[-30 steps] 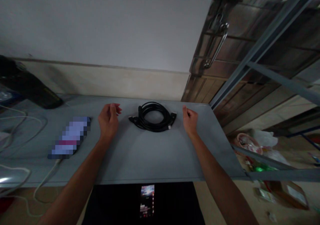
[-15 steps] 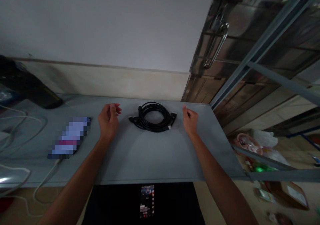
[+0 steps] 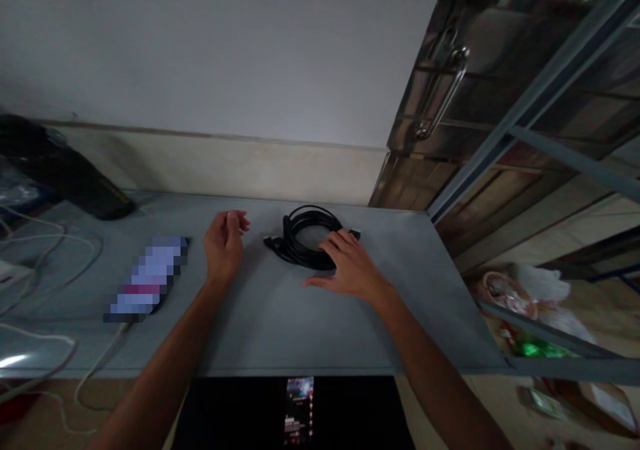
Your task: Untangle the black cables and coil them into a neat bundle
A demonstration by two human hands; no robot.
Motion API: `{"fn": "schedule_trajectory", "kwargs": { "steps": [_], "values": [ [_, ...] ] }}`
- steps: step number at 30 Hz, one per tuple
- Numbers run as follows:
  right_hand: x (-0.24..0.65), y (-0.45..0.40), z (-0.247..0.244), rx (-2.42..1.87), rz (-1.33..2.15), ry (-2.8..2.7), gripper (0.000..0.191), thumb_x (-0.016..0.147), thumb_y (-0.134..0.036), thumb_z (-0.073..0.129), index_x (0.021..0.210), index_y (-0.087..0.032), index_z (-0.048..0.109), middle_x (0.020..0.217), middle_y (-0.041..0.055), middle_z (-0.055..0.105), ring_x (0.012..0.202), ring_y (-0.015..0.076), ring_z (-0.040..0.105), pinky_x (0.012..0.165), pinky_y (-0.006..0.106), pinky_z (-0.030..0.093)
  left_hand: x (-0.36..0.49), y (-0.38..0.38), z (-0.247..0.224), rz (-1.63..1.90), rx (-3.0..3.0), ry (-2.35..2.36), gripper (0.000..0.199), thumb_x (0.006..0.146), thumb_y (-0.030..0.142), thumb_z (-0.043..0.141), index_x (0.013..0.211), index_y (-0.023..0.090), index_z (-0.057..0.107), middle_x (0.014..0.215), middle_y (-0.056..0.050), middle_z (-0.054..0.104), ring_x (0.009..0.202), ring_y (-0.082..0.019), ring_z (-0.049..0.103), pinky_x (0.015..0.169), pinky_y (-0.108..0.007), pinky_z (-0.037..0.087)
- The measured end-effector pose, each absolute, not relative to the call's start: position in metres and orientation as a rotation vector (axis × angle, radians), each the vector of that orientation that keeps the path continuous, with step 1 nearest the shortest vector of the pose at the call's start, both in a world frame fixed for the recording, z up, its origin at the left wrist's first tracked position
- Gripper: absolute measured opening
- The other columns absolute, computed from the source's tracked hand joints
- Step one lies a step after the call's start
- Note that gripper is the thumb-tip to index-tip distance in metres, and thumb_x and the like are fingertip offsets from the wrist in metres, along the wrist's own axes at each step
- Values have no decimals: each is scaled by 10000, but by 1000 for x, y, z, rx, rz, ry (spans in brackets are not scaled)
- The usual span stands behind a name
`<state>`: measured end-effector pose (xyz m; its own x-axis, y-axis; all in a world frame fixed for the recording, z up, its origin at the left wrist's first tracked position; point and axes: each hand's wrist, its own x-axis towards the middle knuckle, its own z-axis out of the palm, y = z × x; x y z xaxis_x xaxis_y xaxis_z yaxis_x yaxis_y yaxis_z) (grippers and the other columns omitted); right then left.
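On the grey tabletop (image 3: 280, 323) lies a coil of black cable (image 3: 299, 253) with connector ends sticking out on both sides. My right hand (image 3: 347, 263) reaches over the coil's near right part. Its fingers are bent over the loops and the thumb is stretched out apart, in front of the coil; I cannot tell whether the fingertips touch the cable. My left hand (image 3: 225, 240) rests left of the coil, apart from it, with loosely curled fingers and nothing in it. Left of that hand lies a phone (image 3: 147, 280) with a blurred, lit screen and a white cord plugged in.
A dark bottle-like object (image 3: 95, 187) leans at the back left, near loose white cords (image 3: 65, 337). Behind the table is a wall (image 3: 250, 57); at right, a metal frame (image 3: 480, 157) and a door handle (image 3: 443, 97). Another lit phone screen (image 3: 299, 410) shows below the front edge.
My right hand has moved left from beside the coil to over it, and its fist has opened. My left hand keeps its place and pose. The camera view has shifted slightly.
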<state>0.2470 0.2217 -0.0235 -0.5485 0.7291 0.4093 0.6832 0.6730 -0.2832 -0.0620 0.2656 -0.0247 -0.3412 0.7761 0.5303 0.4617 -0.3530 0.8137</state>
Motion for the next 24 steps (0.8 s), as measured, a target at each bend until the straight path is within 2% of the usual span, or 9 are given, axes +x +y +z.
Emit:
{"fn": "schedule_trajectory", "kwargs": {
  "steps": [4,7,18,21,24],
  "values": [
    [247,227,-31,-1137,87,-2428,545,1005,-682,833,1255,-204,758,1266,153,755,1281,365,651,1153,548,544,-61,266,-25,1754,1613,1584,410,1167,561,540,1083,218,749,900,-47,735,790,-199,669,756,-350,543],
    [247,232,-34,-1144,115,-2437,469,1024,-623,845,1212,-204,750,1211,129,773,1214,335,679,1110,513,545,-62,267,-27,1744,1613,1584,411,1166,567,546,1090,220,753,906,-47,741,795,-199,679,756,-349,541],
    [267,247,-45,-1249,63,-2330,384,936,-563,925,991,-231,739,1035,88,798,1048,293,710,1059,458,516,-64,267,-29,1744,1640,1565,416,1175,569,547,1097,221,761,897,-37,733,799,-197,681,761,-354,536],
    [272,248,-46,-1322,43,-2273,368,942,-552,918,986,-234,738,1041,91,799,1059,303,718,1030,457,534,-64,268,-29,1741,1631,1563,417,1174,570,545,1094,223,760,897,-40,738,791,-197,680,748,-355,536],
    [274,249,-47,-1334,58,-2240,448,929,-636,925,1016,-233,748,1069,100,802,1067,309,728,1017,457,548,-64,268,-29,1742,1631,1570,416,1176,564,539,1098,220,759,892,-38,734,788,-194,678,745,-350,530]
  ]
}}
